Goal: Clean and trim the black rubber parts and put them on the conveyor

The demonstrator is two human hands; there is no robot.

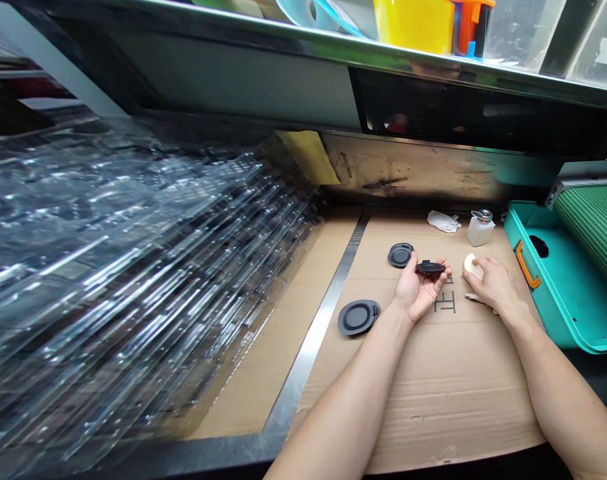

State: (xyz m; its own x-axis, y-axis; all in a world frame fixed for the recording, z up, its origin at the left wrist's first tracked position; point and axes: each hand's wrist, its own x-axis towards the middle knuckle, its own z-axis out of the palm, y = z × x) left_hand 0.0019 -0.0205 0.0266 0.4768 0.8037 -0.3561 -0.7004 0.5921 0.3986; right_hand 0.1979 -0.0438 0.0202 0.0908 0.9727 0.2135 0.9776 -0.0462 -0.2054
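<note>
My left hand [417, 290] lies palm up over the cardboard sheet [433, 413], holding a black rounded disc [430, 268] edge-on across its fingers. My right hand [494, 283] rests on a cream-coloured sponge pad [472, 265], its fingers curled over the pad. A pale strip [476, 298] pokes out beneath that hand, and I cannot tell what it is. Two more black rubber-rimmed discs lie flat on the cardboard, one [400, 255] just beyond my left hand and the other [358, 317] to its left.
A stack of clear plastic trays [133, 267] fills the left side, beyond a metal strip [313, 333]. A dispensing bottle [480, 229] and crumpled white cloth [443, 221] stand at the back. A teal case [548, 280] with green mesh sits right, under a shelf.
</note>
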